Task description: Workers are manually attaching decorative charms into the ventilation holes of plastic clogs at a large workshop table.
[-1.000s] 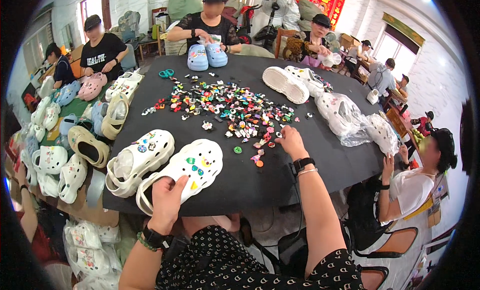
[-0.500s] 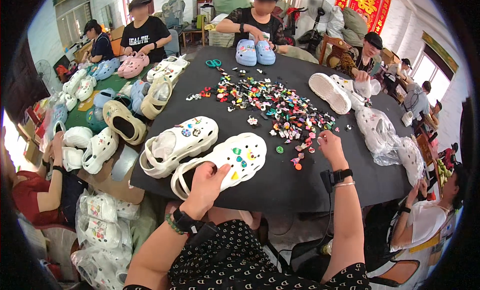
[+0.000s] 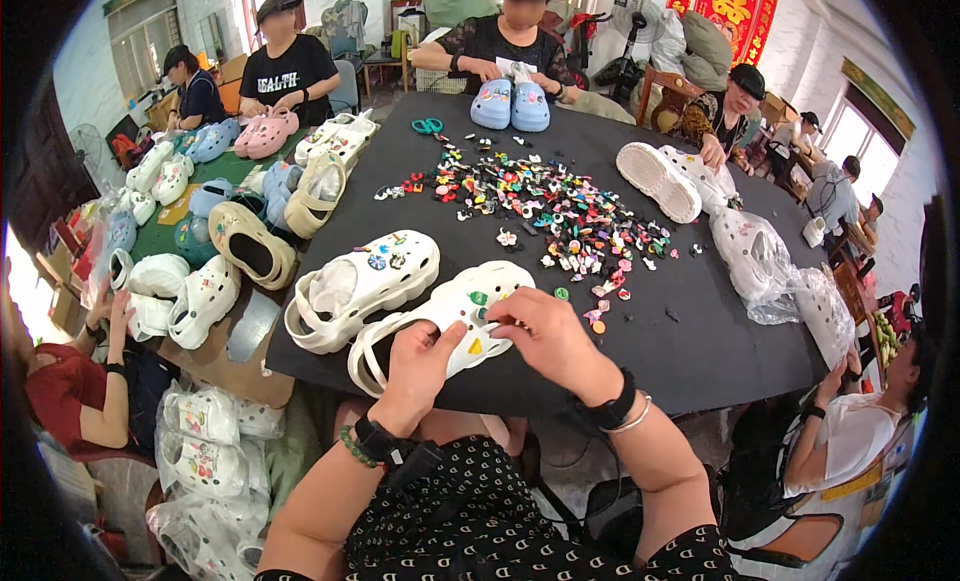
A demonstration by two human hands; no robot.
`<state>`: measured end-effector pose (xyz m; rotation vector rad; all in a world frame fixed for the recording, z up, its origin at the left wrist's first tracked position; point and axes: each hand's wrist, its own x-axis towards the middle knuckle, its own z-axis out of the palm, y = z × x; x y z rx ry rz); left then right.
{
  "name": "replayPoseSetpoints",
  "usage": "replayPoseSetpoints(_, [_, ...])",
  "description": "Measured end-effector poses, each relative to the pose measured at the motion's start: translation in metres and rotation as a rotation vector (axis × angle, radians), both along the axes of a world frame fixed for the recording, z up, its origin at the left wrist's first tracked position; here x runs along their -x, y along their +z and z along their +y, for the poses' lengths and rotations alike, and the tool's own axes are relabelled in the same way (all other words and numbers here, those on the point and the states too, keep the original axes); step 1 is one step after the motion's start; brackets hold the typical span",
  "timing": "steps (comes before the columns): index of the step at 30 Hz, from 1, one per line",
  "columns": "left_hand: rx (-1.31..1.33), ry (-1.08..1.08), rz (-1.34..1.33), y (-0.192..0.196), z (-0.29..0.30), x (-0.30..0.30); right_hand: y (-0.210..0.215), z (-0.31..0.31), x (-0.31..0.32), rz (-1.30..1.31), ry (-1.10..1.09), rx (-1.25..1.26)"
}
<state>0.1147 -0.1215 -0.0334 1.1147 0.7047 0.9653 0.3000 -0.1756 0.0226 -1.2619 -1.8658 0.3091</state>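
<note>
On the near side of the black table, my left hand (image 3: pixel 412 371) grips a white clog (image 3: pixel 445 309) by its side near the heel opening, thumb on top. The clog's toe carries a green bottle-like charm (image 3: pixel 478 299) and a yellow one (image 3: pixel 474 347). My right hand (image 3: pixel 550 339) is closed in a pinch over the toe, fingertips at the charms; what they hold is hidden. A second white clog (image 3: pixel 385 286) with several colourful charms stands to the left. Many loose shoe charms (image 3: pixel 580 216) lie scattered beyond my hands.
Teal scissors (image 3: pixel 427 127) lie at the far left of the black table (image 3: pixel 700 331). Blue clogs (image 3: pixel 530 109) stand before a person opposite. Plastic-wrapped white clogs (image 3: pixel 750 251) line the right edge. A green table (image 3: pixel 160 233) at left holds more clogs; co-workers sit around.
My right hand has moved left from the edge of the charm pile onto the clog's toe. My left hand keeps its grip. The person opposite has shifted their hands at the blue clogs.
</note>
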Motion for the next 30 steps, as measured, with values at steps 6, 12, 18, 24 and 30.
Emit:
replayPoseSetpoints(6, [-0.022, 0.010, 0.075, 0.005, -0.003, 0.001, -0.014, 0.006, 0.018, -0.109, -0.070, -0.024])
replayPoseSetpoints(12, [-0.029, 0.009, 0.119, -0.002, 0.001, 0.003, -0.016, 0.008, 0.025, -0.161, -0.116, -0.094])
replayPoseSetpoints(18, [-0.102, 0.047, 0.181, 0.009, -0.008, -0.004, -0.015, 0.006, 0.024, -0.203, -0.144, -0.113])
replayPoseSetpoints(24, [-0.270, 0.137, 0.397, -0.006, -0.006, 0.002, -0.014, 0.005, 0.019, -0.143, -0.109, -0.144])
replayPoseSetpoints(30, [-0.373, 0.143, 0.268, -0.006, -0.010, -0.003, -0.010, 0.009, 0.015, -0.183, -0.224, 0.021])
